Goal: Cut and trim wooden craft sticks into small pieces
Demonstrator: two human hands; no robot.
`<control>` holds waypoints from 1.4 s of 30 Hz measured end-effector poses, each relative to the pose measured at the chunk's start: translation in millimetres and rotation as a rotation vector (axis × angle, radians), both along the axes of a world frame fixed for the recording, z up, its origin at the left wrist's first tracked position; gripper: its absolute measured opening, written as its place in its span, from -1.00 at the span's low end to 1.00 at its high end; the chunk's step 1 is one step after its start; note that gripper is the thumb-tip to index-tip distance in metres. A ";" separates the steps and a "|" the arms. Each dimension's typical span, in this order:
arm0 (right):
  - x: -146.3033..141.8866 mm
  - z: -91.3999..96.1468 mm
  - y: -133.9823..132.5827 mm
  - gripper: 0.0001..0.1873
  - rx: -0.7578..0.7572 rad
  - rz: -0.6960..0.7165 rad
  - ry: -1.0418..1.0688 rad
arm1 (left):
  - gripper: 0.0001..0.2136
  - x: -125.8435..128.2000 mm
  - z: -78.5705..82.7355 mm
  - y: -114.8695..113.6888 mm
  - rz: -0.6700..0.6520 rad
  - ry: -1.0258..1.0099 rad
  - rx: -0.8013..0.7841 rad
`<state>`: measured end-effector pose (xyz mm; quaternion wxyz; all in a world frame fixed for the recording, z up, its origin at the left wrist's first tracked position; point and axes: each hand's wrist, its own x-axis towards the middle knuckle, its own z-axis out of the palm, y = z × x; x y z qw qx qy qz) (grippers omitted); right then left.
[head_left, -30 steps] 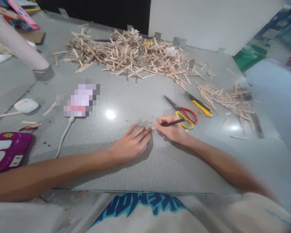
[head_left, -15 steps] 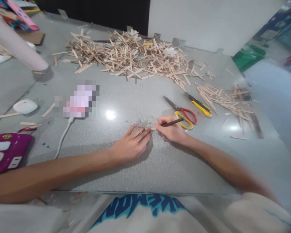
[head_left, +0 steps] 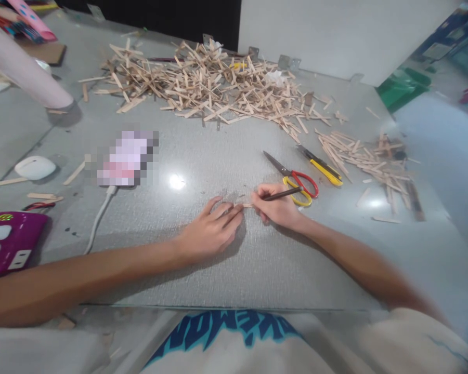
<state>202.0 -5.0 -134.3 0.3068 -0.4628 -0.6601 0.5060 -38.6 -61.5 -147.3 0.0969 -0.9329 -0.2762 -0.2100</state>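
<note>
My right hand is closed in a writing grip around a dark pencil or pen, its back end pointing right over the scissors. Between my hands a short piece of wooden stick lies on the table. My left hand rests low on the tabletop, with its fingertips pinning down the left end of that piece; part of the wood is hidden beneath them. The pencil's tip is covered by my right fingers. Just beyond my right hand lie scissors with one red and one yellow handle loop, blades spread slightly.
A yellow utility knife lies right of the scissors. Wooden sticks form a large heap at the back and a smaller pile at right. A blurred-out phone with a cable, a white case and a purple device are at left.
The right hand and pencil have shifted very slightly right, showing a bit more of the wooden piece. The left hand stays put. The whole view has tilted a little.
</note>
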 end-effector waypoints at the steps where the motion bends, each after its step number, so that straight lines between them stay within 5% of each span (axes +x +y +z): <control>1: 0.0 0.6 -0.1 -0.57 -0.003 -0.002 -0.001 | -0.69 -0.1 -0.2 -0.1 0.000 -0.001 -0.002; 42: -1.4 4.4 1.7 -0.54 -0.077 -0.039 -0.017 | -0.70 -0.3 -2.0 0.3 -0.003 -0.020 -0.043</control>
